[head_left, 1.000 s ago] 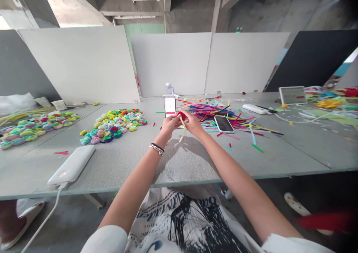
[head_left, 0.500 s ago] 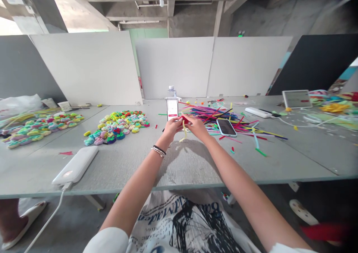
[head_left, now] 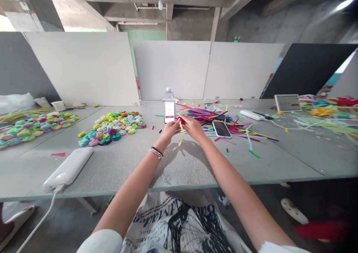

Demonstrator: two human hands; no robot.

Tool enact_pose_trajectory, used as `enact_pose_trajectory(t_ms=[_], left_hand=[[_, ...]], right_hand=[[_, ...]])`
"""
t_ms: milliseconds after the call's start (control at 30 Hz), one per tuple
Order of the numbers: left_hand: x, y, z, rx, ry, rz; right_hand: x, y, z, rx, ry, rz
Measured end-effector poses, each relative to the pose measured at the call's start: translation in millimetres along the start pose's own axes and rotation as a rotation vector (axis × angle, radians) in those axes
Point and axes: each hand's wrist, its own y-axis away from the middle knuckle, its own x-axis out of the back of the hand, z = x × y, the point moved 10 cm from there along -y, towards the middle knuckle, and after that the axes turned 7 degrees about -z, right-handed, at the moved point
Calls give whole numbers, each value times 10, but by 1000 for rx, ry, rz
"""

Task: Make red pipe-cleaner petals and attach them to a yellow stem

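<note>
My left hand (head_left: 170, 129) and my right hand (head_left: 192, 127) meet over the middle of the table, fingers closed on one small piece. Between the fingertips shows a bit of red fuzzy pipe cleaner (head_left: 182, 121), partly hidden. A pale yellow pipe cleaner (head_left: 181, 138) hangs down from it in a curve. Just behind my left hand a phone with a lit screen (head_left: 169, 112) stands upright against a clear bottle (head_left: 168, 93). To the right of my right hand lies a loose heap of colourful pipe cleaners (head_left: 205, 114), with a dark-screened phone (head_left: 222, 129) on its near side.
Fuzzy coiled pieces form a pile (head_left: 112, 128) on the left and another pile (head_left: 36, 128) farther left. A white power bank (head_left: 69, 167) with a cable lies near the front edge. A second power bank (head_left: 252, 115) and a tablet (head_left: 288, 103) are at right. Grey panels (head_left: 173, 70) stand behind.
The whole view has shifted slightly, moving the table items left in the picture. My hands stay together on the red piece, and the yellow strand hangs a little lower and more curved.
</note>
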Motion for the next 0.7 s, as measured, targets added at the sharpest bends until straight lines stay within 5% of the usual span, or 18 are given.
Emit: enact_pose_trajectory(t_ms=[500, 700], left_hand=[[144, -33, 0, -66, -37, 123], [31, -26, -6, -30, -2, 31]], right_hand=[[-85, -1, 89, -78, -27, -17], [-62, 8, 70, -106, 15, 4]])
